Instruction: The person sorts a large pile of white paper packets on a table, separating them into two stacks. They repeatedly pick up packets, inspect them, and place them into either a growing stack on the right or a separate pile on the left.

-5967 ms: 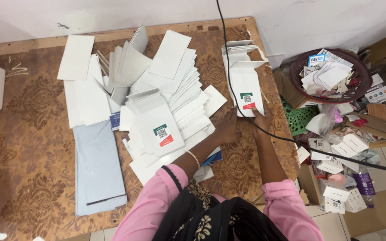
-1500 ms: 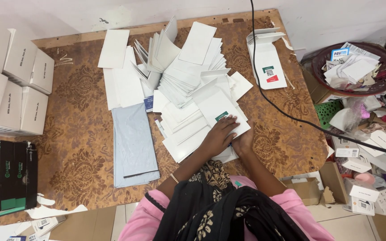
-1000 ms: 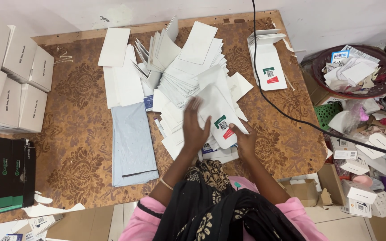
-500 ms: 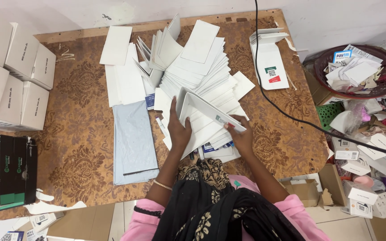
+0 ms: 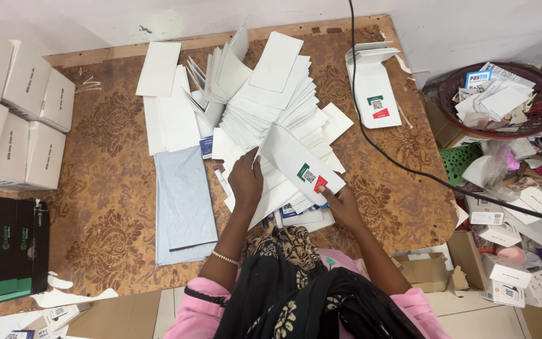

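— Holding what, at the table's near edge?
— A white envelope (image 5: 299,168), pinched by the right hand (image 5: 341,205) at its lower corner and lifted off the envelope pile (image 5: 265,119).
— And the left hand (image 5: 246,182)?
— Flat, fingers together, pressing the pile beside a grey sheet (image 5: 183,204).

bare patterned tabletop (image 5: 108,188) left of envelope pile (image 5: 271,119); black cable (image 5: 396,157) crosses right.
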